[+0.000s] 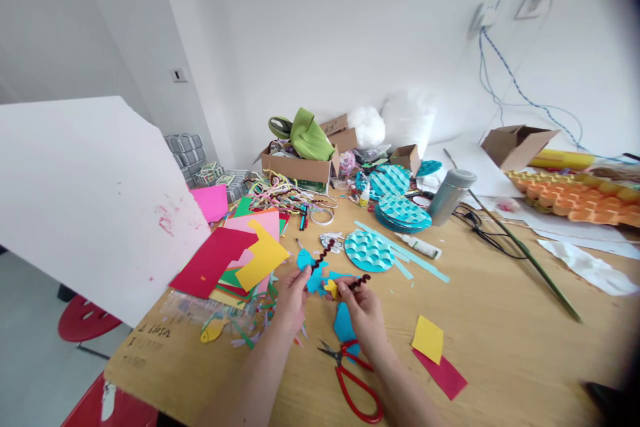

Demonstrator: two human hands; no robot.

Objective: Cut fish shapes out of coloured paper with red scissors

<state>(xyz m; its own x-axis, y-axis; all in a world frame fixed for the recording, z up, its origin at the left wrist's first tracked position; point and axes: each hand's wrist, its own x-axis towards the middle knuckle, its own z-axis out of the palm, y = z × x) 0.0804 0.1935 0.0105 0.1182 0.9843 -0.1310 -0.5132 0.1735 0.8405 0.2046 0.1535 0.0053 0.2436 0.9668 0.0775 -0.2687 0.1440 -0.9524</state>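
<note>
My left hand [294,293] is closed on a dark brown wavy pipe cleaner [323,256], which points up and to the right. In my right hand [361,307], fingers pinch a small yellow paper cutout [331,289]. A second curled dark brown piece [361,281] sticks out past those fingers; whether it joins the first is hidden. Beneath both hands lie blue paper scraps [316,280] and a blue paper piece [345,323]. Red-handled scissors [356,380] rest open on the table by my right wrist. Just beyond the hands is a round turquoise woven-paper disc [369,251].
Coloured paper sheets [215,260] pile up at the left, beside a large white board [95,207]. Further back are loose pipe cleaners [280,193], a stack of turquoise discs [403,212], a glue tube [419,245] and a grey bottle [451,197]. A green stick [520,247] lies at the right.
</note>
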